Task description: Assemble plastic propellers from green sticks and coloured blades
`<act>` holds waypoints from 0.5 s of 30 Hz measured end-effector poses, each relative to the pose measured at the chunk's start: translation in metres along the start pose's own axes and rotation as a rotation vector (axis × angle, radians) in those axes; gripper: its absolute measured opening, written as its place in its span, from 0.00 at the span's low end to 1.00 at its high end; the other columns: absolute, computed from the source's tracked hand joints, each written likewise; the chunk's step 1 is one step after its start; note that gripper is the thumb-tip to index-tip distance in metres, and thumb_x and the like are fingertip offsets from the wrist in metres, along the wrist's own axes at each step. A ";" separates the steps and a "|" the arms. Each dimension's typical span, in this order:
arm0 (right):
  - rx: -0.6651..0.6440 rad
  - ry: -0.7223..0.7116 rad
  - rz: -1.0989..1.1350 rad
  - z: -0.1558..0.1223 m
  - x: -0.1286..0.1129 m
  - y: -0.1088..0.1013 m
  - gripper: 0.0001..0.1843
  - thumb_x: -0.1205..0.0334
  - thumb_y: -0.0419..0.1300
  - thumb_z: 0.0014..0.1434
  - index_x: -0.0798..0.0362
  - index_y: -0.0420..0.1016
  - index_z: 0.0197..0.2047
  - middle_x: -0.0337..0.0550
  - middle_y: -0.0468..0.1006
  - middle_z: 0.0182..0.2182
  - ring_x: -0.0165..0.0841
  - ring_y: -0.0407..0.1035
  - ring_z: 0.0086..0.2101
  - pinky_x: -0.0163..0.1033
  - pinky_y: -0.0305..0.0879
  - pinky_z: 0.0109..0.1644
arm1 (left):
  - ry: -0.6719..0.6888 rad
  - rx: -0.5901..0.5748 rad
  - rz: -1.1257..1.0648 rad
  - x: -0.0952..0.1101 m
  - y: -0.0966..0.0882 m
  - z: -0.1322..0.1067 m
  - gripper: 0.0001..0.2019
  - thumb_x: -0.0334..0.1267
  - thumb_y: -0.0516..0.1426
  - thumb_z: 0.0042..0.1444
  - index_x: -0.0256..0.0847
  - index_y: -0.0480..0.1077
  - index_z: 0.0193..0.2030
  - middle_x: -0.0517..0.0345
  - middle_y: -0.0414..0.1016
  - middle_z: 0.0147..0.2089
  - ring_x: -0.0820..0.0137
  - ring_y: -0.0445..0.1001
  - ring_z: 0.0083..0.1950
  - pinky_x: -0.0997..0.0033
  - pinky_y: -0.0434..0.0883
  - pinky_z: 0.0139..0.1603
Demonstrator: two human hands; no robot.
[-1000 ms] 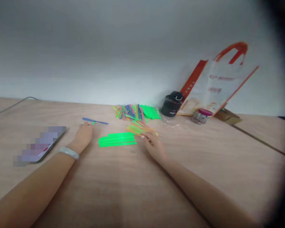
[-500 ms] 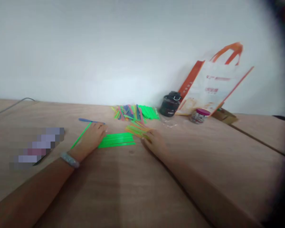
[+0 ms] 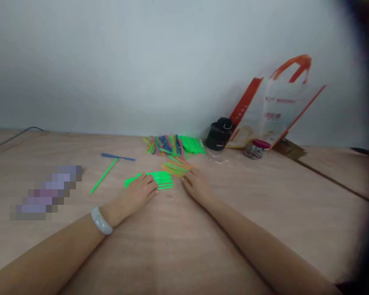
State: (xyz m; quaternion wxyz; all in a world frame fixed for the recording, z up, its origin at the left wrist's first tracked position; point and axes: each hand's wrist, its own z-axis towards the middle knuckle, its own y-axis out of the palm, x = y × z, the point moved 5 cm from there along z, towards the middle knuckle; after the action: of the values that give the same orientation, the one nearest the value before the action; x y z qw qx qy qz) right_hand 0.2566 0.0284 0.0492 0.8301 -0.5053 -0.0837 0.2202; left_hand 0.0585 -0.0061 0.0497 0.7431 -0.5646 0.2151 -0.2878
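Observation:
My left hand lies over a row of thin green plastic sticks, its fingers curled down onto them; the fingertips are partly hidden. My right hand has its fingers bent at the near end of a small pile of orange and yellow plastic propeller blades, touching them. Left of my hands lies a bamboo-copter toy, made of a blue propeller blade joined to a green stick. Behind the sticks is a heap of mixed-colour blades, beside a bundle of short green pieces.
A black bottle, a lidded jar and a white-and-orange bag stand near the wall at right. Behind the jar is a cardboard box. A blurred-out object lies at left, and a cable behind it.
My left hand has moved right and nearer, away from the bamboo-copter toy and onto the green sticks. The toy now lies uncovered. My right hand stays by the orange and yellow blades.

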 end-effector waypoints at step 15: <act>-0.040 0.384 0.854 -0.005 -0.011 0.006 0.12 0.57 0.52 0.56 0.53 0.71 0.40 0.37 0.72 0.26 0.30 0.65 0.26 0.36 0.63 0.32 | -0.046 0.098 -0.082 0.006 0.005 0.004 0.09 0.36 0.49 0.62 0.38 0.68 0.43 0.53 0.71 0.42 0.65 0.68 0.45 0.62 0.67 0.49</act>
State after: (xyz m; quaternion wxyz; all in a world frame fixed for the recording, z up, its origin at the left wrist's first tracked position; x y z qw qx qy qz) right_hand 0.2469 0.0216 0.0424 0.6556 -0.5421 0.2829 0.4430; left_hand 0.0664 -0.0066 0.0454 0.7621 -0.5423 0.1603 -0.3154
